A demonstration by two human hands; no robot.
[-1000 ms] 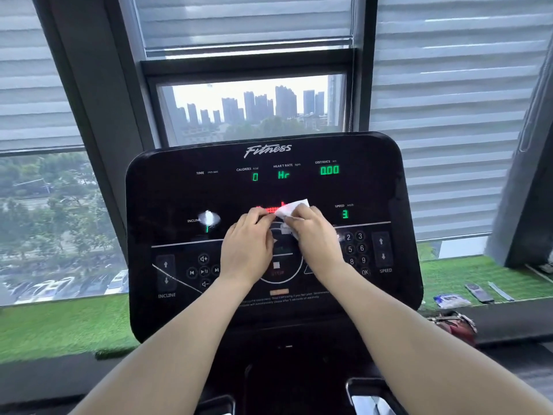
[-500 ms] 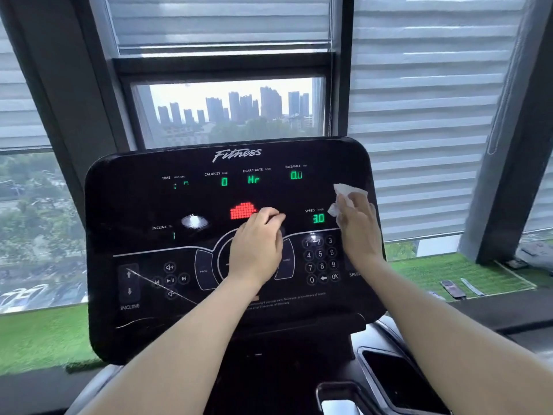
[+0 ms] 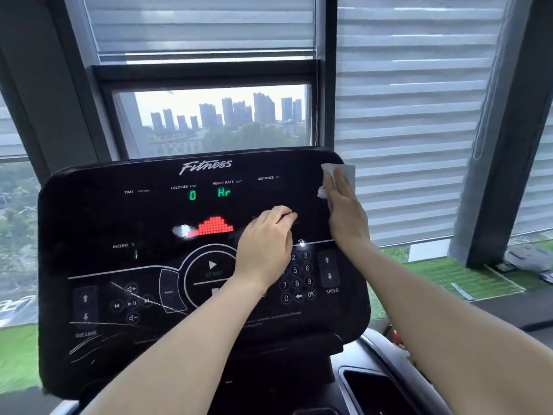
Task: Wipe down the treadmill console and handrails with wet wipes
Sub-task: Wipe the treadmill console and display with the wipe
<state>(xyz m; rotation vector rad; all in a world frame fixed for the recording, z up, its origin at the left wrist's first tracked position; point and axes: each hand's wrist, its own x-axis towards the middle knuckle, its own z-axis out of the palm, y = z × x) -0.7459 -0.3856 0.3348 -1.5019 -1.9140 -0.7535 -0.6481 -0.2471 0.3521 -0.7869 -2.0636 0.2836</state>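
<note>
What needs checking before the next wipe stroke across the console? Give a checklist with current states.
1. Wet wipe under right hand: ok, pressed flat at the console's top right corner.
2. Wipe flat, not bunched: cannot tell, mostly covered.
3. Left hand clear of the stroke path: not ok, it rests mid-panel.
4. Left hand off the START button: ok, beside it.
5. Belt stopped: cannot tell, not visible.

Soft grey daylight comes through the window (image 3: 215, 121) and blinds (image 3: 404, 115) behind the console (image 3: 89, 223), leaving its black face dim. Small white glare spots sit just left of the left hand's fingers (image 3: 281, 214) and below them. Wide-angle bending curves the frame edges; the lower left console edge is smeared.
</note>
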